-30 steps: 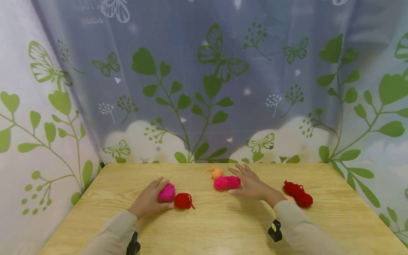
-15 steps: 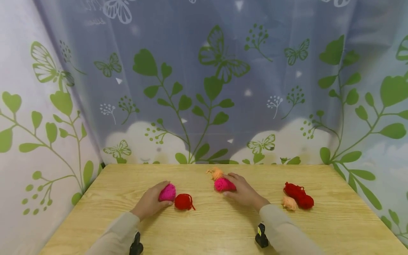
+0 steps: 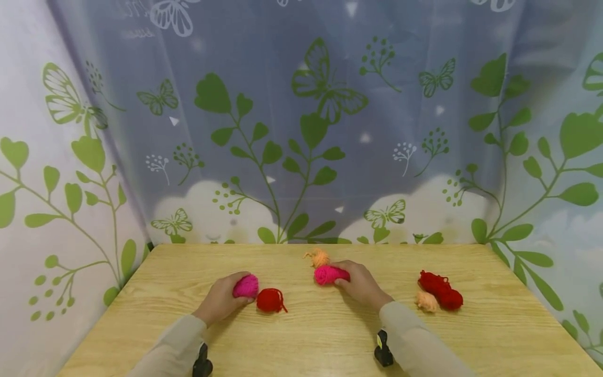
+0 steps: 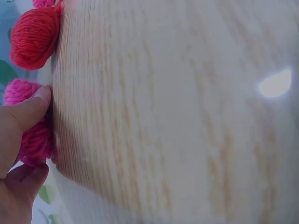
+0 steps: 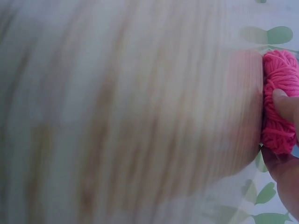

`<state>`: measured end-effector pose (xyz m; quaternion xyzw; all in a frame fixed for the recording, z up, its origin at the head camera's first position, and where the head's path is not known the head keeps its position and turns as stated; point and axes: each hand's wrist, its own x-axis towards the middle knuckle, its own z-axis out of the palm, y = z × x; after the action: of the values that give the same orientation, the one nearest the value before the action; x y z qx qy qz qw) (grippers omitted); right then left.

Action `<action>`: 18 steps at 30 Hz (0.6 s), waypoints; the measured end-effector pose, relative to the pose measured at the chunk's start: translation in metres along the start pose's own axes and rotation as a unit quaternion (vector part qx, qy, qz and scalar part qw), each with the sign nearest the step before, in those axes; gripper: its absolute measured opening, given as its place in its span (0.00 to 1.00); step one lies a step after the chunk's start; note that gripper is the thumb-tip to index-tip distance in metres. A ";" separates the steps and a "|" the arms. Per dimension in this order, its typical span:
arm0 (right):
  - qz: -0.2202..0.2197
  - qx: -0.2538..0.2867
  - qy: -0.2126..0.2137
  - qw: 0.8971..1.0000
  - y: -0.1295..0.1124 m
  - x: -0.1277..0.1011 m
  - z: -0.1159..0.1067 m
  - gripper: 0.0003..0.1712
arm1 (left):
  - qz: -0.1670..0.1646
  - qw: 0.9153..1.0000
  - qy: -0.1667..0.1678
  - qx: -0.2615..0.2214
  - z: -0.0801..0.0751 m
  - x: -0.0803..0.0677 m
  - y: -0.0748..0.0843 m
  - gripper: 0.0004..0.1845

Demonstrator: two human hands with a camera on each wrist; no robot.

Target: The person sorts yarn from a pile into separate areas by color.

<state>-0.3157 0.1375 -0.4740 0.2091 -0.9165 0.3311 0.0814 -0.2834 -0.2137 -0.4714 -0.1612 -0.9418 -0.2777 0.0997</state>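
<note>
On the worktop (image 3: 320, 335), our left hand (image 3: 220, 300) grips one pink yarn ball (image 3: 246, 286) and our right hand (image 3: 360, 284) grips another pink yarn skein (image 3: 326, 274).

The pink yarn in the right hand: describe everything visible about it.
The pink yarn bundle is a short, oblong skein of soft, fuzzy wound strands, bright pink. It lies on its side on the wooden table, near the far middle. The right hand grips its right end, fingers curled round it. A small orange yarn tuft sits just behind it.
</note>
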 end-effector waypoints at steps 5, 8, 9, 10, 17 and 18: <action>-0.003 0.002 0.017 1.000 0.000 0.000 0.002 0.21 | -0.007 1.000 0.000 -0.002 0.001 0.001 -0.001 0.27; 0.001 0.006 0.022 1.000 0.000 0.001 0.004 0.21 | -0.015 1.000 -0.001 -0.004 0.001 0.002 -0.002 0.27; 0.005 0.007 0.023 1.000 0.000 0.001 0.004 0.21 | -0.020 1.000 -0.001 -0.007 0.001 0.002 -0.002 0.27; 0.007 0.008 0.025 1.000 0.000 0.001 0.004 0.21 | -0.020 1.000 -0.001 -0.009 0.001 0.002 -0.002 0.27; 0.022 0.019 0.037 0.999 0.000 0.000 0.005 0.21 | -0.013 1.000 0.001 -0.013 0.002 0.002 -0.003 0.25; 0.023 0.020 0.037 0.999 0.000 -0.001 0.005 0.21 | -0.016 1.000 0.000 -0.012 0.002 0.002 -0.003 0.25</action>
<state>-0.3151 0.1345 -0.4783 0.1771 -0.9108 0.3585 0.1030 -0.2865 -0.2146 -0.4741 -0.1473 -0.9407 -0.2909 0.0936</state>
